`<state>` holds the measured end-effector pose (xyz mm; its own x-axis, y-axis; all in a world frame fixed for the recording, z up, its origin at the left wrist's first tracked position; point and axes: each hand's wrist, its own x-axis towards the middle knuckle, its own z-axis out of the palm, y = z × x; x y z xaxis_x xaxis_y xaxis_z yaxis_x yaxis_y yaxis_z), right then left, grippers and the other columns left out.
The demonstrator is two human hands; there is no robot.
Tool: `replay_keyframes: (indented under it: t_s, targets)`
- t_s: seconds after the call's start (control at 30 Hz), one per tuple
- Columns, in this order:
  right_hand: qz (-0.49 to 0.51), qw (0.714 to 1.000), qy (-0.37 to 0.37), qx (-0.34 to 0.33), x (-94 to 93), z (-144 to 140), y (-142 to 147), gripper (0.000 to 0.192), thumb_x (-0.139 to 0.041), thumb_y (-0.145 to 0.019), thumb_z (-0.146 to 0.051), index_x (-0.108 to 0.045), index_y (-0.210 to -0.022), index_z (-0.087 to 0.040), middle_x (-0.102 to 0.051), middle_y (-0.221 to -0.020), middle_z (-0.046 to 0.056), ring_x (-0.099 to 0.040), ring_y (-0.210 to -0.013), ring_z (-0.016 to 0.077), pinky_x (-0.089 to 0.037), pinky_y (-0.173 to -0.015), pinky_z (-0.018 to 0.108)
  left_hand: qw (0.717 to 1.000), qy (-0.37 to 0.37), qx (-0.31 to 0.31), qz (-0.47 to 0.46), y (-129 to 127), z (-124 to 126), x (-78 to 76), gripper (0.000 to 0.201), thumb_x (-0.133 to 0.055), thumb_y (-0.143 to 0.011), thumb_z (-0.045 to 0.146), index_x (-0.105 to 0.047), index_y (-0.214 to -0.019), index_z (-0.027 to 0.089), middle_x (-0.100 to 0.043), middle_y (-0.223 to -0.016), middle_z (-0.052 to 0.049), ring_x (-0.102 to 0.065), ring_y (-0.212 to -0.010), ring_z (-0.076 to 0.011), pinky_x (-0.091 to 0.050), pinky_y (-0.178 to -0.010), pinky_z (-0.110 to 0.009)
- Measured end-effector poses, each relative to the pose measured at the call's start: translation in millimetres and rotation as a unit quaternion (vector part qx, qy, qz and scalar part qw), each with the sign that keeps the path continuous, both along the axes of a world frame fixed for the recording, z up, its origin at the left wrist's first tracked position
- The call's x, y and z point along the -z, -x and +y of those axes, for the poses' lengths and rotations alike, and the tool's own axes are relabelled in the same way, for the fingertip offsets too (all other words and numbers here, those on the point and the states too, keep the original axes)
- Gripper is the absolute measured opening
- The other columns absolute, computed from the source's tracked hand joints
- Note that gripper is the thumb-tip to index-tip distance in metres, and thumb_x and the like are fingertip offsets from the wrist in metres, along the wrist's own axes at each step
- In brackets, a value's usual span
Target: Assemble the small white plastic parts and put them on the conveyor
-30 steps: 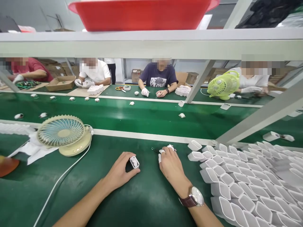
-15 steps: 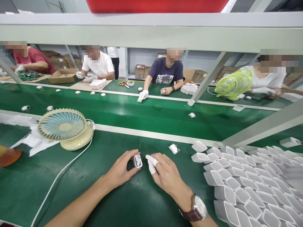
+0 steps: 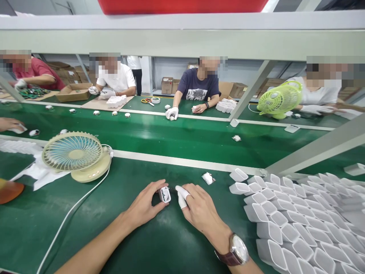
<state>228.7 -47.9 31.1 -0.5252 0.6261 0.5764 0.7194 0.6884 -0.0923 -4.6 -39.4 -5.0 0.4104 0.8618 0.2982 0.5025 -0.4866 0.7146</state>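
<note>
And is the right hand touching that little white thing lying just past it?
Apart: the head view shows green tabletop between the right hand and the little white part.

Red container cropped above, orange object cropped left, casing contents unclear

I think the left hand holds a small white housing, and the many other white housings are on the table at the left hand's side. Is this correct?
One thing is wrong: the many other white housings are at the right hand's side, as the head view shows. The left hand does hold a small white housing.
</note>
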Motion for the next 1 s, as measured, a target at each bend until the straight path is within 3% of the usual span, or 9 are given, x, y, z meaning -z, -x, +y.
replay_keyframes:
  t_s: [0.4,0.77,1.0]
  targets:
    - [0.024,0.999,0.035,-0.021,0.3,-1.5,0.3,0.033,-0.049,-0.095,-0.007,-0.065,-0.122,-0.016,-0.07,-0.1,0.011,-0.064,-0.082,0.0236,-0.054,-0.072,0.039,1.0,-0.009,0.004,0.015,0.7,-2.0,0.1,0.066,-0.067,-0.095,0.027,-0.035,-0.152,0.032,-0.067,-0.14,-0.006,-0.062,-0.132,-0.0245,-0.051,-0.113,-0.049]
    - [0.025,0.998,0.041,-0.031,-0.5,-0.3,-0.1,0.022,-0.049,-0.094,-0.006,-0.067,-0.101,-0.017,-0.071,-0.1,0.011,-0.062,-0.082,0.0228,-0.053,-0.072,0.038,0.999,-0.029,0.007,0.027,1.6,-1.7,1.7,0.063,-0.065,-0.096,0.027,-0.035,-0.152,0.031,-0.067,-0.14,-0.006,-0.062,-0.132,-0.0248,-0.051,-0.113,-0.048]
    - [0.023,0.999,0.036,-0.024,-2.9,-1.1,-1.3,0.023,-0.049,-0.094,-0.005,-0.067,-0.102,-0.016,-0.07,-0.097,0.011,-0.062,-0.078,0.0225,-0.051,-0.069,0.038,0.999,-0.024,0.009,0.026,2.3,-0.4,-0.3,0.064,-0.065,-0.097,0.027,-0.034,-0.153,0.032,-0.067,-0.139,-0.007,-0.062,-0.131,-0.025,-0.05,-0.113,-0.049]
